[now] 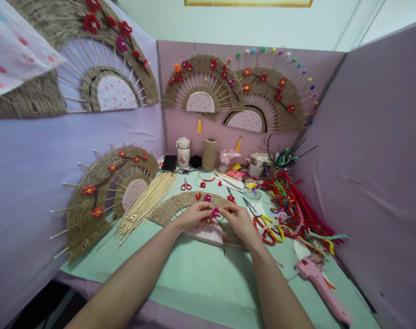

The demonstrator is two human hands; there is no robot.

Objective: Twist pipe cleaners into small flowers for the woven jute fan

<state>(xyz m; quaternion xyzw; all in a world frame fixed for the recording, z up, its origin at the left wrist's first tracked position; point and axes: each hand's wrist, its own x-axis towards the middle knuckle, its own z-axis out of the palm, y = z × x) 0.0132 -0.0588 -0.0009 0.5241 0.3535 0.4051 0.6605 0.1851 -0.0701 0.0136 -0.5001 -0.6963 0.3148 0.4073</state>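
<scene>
Between the fingertips of my left hand (196,216) and my right hand (238,220) is a small magenta flower (215,212), pinched from both sides. Both hands are over a twine-wrapped fan (172,205) that lies on the table, its pale dotted centre (208,232) partly under my hands. Along the fan's upper band sit a red flower (198,196), a purple flower (207,198) and another red flower (231,198). My wrists and fingers hide part of the fan's middle.
Bamboo sticks (146,205) lie left of the fan. Small red scissors (185,185) are behind it; larger scissors (269,228) lie to the right, near a heap of pipe cleaners (297,205). A pink glue gun (322,285) rests at front right. A twine spool (210,154) stands at the back.
</scene>
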